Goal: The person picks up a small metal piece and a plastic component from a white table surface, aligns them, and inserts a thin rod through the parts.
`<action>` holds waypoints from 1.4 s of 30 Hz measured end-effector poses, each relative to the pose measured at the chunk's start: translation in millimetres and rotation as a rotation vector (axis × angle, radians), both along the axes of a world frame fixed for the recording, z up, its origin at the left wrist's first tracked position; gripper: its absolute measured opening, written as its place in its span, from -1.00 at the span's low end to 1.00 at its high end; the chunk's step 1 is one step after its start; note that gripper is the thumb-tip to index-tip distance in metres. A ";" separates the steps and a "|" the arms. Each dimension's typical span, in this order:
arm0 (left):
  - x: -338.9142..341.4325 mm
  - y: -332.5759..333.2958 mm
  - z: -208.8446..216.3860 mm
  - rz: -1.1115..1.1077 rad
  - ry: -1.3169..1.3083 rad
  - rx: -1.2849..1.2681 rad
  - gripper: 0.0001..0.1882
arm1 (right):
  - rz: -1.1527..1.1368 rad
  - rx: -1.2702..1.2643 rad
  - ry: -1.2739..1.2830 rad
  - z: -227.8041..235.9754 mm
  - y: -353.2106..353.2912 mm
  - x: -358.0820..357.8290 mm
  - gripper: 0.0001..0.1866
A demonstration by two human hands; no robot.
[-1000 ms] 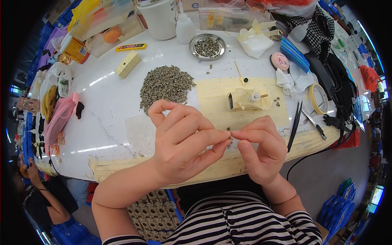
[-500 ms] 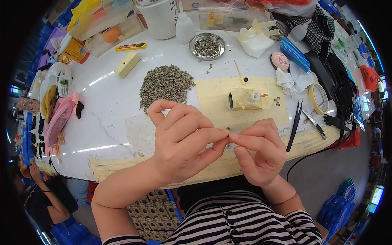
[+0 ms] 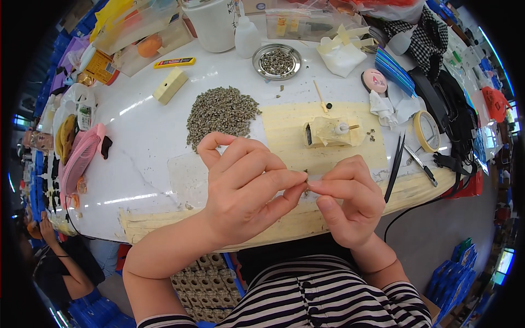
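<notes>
In front of me my left hand (image 3: pixel 243 191) pinches a tiny dark metal part (image 3: pixel 307 192) between thumb and forefinger, and the fingertips mostly cover it. My right hand (image 3: pixel 353 202) meets it from the right, its fingers curled and their tips close against the same spot. Whether the right fingertips hold a piece of their own is too small to tell. Beyond my left hand lies a heap of small grey-brown metal parts (image 3: pixel 221 115). A taped block (image 3: pixel 328 134) with a white nozzle and a short stick stands past my right hand.
A round metal dish (image 3: pixel 299 64) holds more small parts. Black tweezers (image 3: pixel 395 167), a craft knife (image 3: pixel 421 165) and a tape roll (image 3: pixel 426 132) lie at the right. A pale block (image 3: pixel 170 86), white bottle (image 3: pixel 248 37) and pink mesh pouch (image 3: pixel 83 158) are farther off.
My right hand has shifted slightly up and to the right, and its fingertips have drawn a little away from my left ones. My left hand stays almost still.
</notes>
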State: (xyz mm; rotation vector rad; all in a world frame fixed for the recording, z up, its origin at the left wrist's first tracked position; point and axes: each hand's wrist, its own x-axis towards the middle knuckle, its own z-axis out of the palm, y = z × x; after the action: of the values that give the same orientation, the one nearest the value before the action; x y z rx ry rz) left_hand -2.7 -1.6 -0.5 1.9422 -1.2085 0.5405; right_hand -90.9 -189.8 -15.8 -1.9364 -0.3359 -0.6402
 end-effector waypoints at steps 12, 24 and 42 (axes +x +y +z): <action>-0.1 -0.6 0.6 -0.015 -0.014 -0.023 -0.67 | 0.007 0.098 0.139 -4.7 5.1 3.1 -0.79; 0.2 -0.4 -1.0 0.014 0.016 -0.002 -0.69 | -0.074 -0.061 -0.010 0.1 4.3 1.4 -0.75; 0.3 -0.9 -2.0 0.024 0.018 -0.015 -0.70 | -0.094 -0.062 -0.001 -0.4 5.8 2.2 -0.77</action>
State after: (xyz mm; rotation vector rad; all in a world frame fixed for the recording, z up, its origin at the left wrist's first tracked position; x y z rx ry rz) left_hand -2.3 -2.5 -2.4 1.9472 -1.1688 0.5420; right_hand -88.7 -184.0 -16.1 -2.0204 -0.2687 -0.6993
